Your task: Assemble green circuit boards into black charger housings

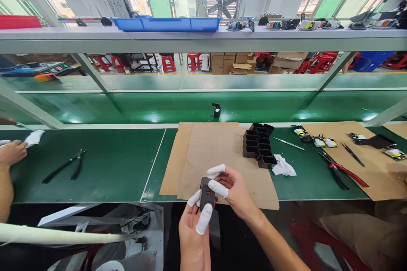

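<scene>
My left hand (194, 224) grips a small black plastic case (206, 194) between thumb and fingers, just in front of the table's edge. Orange-coloured detail shows on the case's upper face. The thumb and a finger of my right hand (233, 186) close on the top end of the same case. White finger cots cover the thumbs and some fingertips of both hands. Beyond the hands lies a sheet of brown cardboard (210, 152). A cluster of open black plastic housings (258, 144) stands on its right side, beside a crumpled white cloth (283, 166).
Tweezers (289, 143) and red-and-black pliers (343, 170) lie to the right, near several circuit boards. Black-handled pliers (65, 167) lie left, near another person's hand (14, 152) holding white material. A small black device (216, 111) stands behind the cardboard. A shelf carries a blue tray (168, 24).
</scene>
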`<action>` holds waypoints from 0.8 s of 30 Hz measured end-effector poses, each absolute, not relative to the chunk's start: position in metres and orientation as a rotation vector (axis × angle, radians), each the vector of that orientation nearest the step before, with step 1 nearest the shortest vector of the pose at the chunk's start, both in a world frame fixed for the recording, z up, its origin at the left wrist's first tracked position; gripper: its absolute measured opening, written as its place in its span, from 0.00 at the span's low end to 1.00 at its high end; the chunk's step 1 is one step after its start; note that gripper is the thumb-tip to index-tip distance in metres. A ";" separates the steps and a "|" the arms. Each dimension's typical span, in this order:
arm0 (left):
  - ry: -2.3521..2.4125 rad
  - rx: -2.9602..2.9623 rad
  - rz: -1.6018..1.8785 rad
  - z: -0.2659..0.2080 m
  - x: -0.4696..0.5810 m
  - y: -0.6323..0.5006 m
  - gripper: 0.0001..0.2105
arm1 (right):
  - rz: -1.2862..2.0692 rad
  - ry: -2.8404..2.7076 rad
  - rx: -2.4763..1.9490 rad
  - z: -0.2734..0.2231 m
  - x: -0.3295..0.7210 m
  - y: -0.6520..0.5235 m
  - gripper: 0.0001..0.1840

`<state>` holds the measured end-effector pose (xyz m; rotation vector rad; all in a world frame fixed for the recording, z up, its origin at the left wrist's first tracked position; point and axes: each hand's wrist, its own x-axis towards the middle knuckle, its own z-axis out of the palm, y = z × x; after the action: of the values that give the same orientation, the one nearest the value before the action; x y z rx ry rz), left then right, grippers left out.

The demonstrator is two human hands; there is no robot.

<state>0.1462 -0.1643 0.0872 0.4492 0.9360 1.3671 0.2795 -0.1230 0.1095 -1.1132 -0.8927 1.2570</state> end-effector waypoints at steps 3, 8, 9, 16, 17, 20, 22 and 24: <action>0.931 0.467 1.384 0.082 0.144 -0.162 0.26 | 1.265 -0.905 -1.090 0.107 0.279 -0.123 0.22; 1.001 0.481 1.384 0.072 0.146 -0.160 0.24 | 1.229 -0.929 -1.089 0.101 0.278 -0.125 0.21; 1.006 0.486 1.380 0.071 0.146 -0.160 0.24 | 1.219 -0.935 -1.097 0.098 0.278 -0.124 0.21; 1.169 1.000 1.342 0.040 0.125 -0.117 0.28 | 0.930 -1.141 -1.275 0.055 0.294 -0.100 0.22; 1.241 1.221 1.378 0.032 0.117 -0.103 0.28 | 0.858 -1.173 -1.324 0.048 0.300 -0.095 0.22; 1.437 1.870 1.385 0.010 0.092 -0.061 0.15 | 0.754 -1.212 -1.394 0.029 0.318 -0.083 0.22; 1.454 2.135 1.314 0.001 0.078 -0.044 0.14 | 0.733 -1.237 -1.403 0.019 0.326 -0.079 0.22; 1.401 2.275 1.248 -0.002 0.071 -0.038 0.14 | 0.736 -1.257 -1.400 0.012 0.329 -0.078 0.21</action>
<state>0.0713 -0.0384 -0.0016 2.2746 1.4012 1.2482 0.3295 -0.0778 0.0121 -1.4000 -1.2570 0.7357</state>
